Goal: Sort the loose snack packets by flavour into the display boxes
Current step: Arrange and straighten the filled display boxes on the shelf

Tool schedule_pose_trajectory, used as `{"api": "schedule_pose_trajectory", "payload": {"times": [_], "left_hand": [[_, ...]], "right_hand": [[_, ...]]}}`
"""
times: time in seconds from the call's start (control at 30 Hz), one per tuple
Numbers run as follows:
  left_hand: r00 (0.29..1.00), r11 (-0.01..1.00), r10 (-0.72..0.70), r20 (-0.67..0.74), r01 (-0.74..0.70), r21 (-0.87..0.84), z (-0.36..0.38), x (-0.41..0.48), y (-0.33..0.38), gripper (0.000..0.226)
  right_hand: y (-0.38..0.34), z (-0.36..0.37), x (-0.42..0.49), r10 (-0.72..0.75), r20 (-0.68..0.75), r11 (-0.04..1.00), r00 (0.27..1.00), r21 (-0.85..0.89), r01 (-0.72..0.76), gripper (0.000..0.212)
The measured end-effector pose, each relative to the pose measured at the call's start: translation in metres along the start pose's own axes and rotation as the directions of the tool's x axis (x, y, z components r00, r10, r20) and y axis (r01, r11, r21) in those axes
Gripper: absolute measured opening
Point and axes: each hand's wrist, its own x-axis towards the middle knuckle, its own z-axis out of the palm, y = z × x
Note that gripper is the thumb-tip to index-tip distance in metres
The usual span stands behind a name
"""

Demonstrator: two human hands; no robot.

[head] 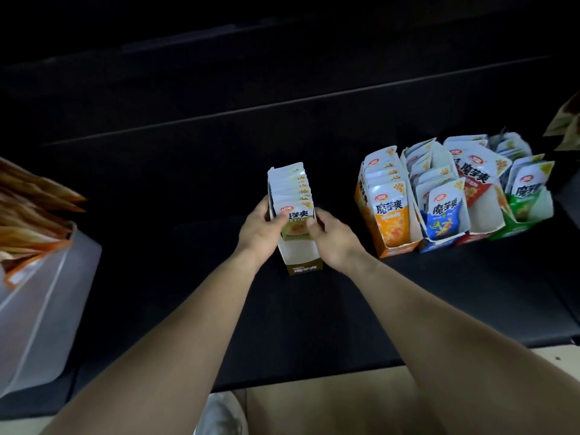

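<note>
An olive-brown display box point(303, 266) stands in the middle of the black table, filled with a row of white-topped snack packets point(292, 189). My left hand point(262, 229) grips the box's left side, its thumb on the front olive packet point(296, 226). From the right, my right hand point(329, 237) holds the same box, with its thumb against that packet. To the right stand an orange box point(389, 246), a blue box point(444, 229), a red box point(477, 196) and a green box point(527, 208), each holding packets.
A translucent plastic bin point(47, 302) with orange-brown packets point(31, 208) sits at the left edge. A brownish bag point(568, 127) shows at the far right. The black table point(188, 171) ends at a front edge near my body, with pale floor below.
</note>
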Motion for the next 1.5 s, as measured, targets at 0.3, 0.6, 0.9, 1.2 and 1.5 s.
{"api": "schedule_pose_trajectory", "payload": {"times": [0.3,0.6,0.9,1.2,1.5], "left_hand": [[0.989,0.992,-0.002,-0.146,0.021,0.123,0.004,-0.012,0.016,0.068],[0.973,0.994,-0.015,-0.231,0.039,0.1,0.0,0.022,0.017,0.042],[0.982,0.992,0.0,-0.191,0.024,0.127,-0.001,0.015,0.015,0.057],[0.988,0.985,-0.05,-0.146,0.073,0.158,-0.021,-0.031,0.024,0.074],[0.988,0.963,0.114,-0.107,-0.083,0.256,0.023,-0.088,0.023,0.041]], "right_hand": [[0.002,-0.008,-0.023,-0.03,-0.04,0.999,0.999,-0.032,0.029,0.057],[-0.013,0.001,0.031,-0.144,-0.217,0.989,0.965,-0.072,0.132,0.045],[-0.013,0.002,0.029,-0.076,-0.261,0.992,0.962,-0.113,0.048,0.043],[-0.001,-0.026,-0.044,-0.013,-0.202,0.992,0.979,-0.127,-0.013,0.049],[0.06,-0.085,-0.086,-0.034,-0.223,0.843,0.974,-0.531,-0.092,0.063]]}}
